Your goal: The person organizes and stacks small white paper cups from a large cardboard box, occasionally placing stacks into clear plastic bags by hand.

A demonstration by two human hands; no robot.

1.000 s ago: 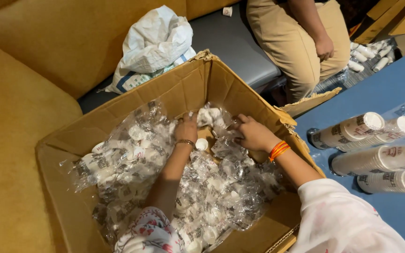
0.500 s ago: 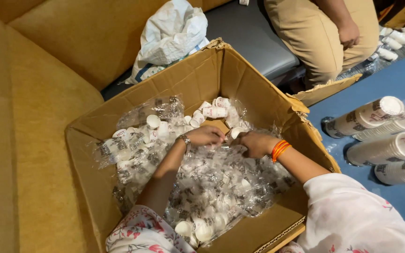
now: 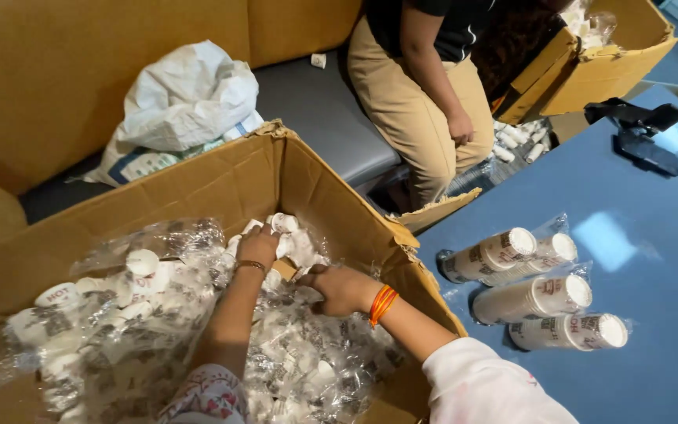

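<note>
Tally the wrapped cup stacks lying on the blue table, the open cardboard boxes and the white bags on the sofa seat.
Wrapped cup stacks on the blue table: 4 ()
Open cardboard boxes: 2 ()
White bags on the sofa seat: 1
Total: 7

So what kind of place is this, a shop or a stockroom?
Probably a café or office lounge used for unpacking stock, not a warehouse: a tan upholstered bench seat, a blue table with plastic-wrapped sleeves of white paper cups, and an open brown cardboard box full of them.
</note>
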